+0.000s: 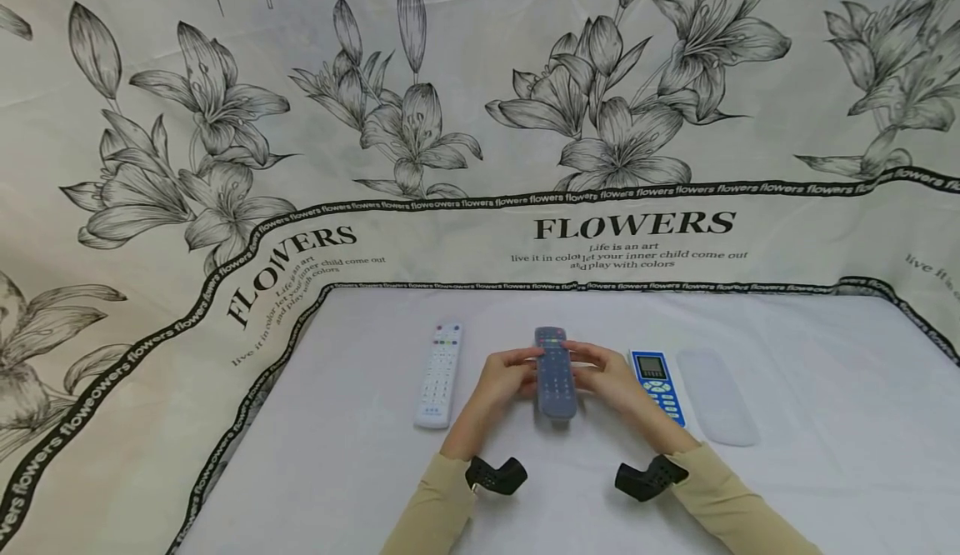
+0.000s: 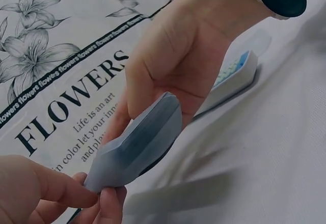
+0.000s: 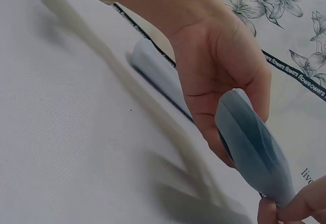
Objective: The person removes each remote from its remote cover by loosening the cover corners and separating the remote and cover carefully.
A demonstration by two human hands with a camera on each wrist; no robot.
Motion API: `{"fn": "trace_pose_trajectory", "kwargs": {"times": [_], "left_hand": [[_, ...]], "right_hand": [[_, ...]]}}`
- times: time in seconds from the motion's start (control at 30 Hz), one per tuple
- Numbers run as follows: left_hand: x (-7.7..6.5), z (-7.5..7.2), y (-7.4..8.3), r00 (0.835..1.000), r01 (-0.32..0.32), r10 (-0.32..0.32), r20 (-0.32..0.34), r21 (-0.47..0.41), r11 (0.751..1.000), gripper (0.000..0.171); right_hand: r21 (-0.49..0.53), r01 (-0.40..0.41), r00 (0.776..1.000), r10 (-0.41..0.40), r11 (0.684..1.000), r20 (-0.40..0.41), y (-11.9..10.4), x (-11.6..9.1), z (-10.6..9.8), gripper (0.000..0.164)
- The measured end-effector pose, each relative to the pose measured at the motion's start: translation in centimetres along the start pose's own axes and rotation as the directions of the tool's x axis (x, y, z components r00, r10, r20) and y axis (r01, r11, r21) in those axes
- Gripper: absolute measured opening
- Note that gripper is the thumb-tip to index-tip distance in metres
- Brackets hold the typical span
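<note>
A dark remote control (image 1: 555,376) in a translucent cover is held off the table between both hands. My left hand (image 1: 506,378) grips its left edge, with fingers on the side and underneath. On the other edge, my right hand (image 1: 611,378) holds it with thumb and fingers. The left wrist view shows left fingertips (image 2: 109,203) pinching one end of the covered remote (image 2: 142,137). In the right wrist view, right fingertips (image 3: 298,206) pinch the cover's end, and the left palm (image 3: 219,66) lies behind the remote (image 3: 254,142).
To the left lies a white remote control (image 1: 438,376). A blue and white remote with a small screen (image 1: 658,384) sits right, partly behind the right forearm. Beside it is a flat translucent cover (image 1: 717,397). A flower-printed cloth (image 1: 450,247) hangs behind the white table (image 1: 570,505).
</note>
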State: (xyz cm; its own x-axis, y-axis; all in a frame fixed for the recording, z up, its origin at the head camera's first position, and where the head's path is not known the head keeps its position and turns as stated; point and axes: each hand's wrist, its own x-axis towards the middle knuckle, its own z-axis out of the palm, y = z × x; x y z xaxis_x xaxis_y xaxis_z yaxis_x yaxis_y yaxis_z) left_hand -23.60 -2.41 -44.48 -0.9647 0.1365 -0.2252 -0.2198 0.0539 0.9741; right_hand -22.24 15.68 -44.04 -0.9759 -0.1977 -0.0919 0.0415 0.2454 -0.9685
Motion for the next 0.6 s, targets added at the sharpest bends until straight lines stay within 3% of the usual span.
{"fn": "trace_pose_trajectory", "kwargs": {"times": [0.6], "left_hand": [[-0.24, -0.43, 0.08, 0.998, 0.017, -0.016, 0.054, -0.014, 1.000, 0.050]], "right_hand": [[-0.010, 0.094, 0.992, -0.093, 0.996, 0.086, 0.03, -0.13, -0.56, 0.062]]}}
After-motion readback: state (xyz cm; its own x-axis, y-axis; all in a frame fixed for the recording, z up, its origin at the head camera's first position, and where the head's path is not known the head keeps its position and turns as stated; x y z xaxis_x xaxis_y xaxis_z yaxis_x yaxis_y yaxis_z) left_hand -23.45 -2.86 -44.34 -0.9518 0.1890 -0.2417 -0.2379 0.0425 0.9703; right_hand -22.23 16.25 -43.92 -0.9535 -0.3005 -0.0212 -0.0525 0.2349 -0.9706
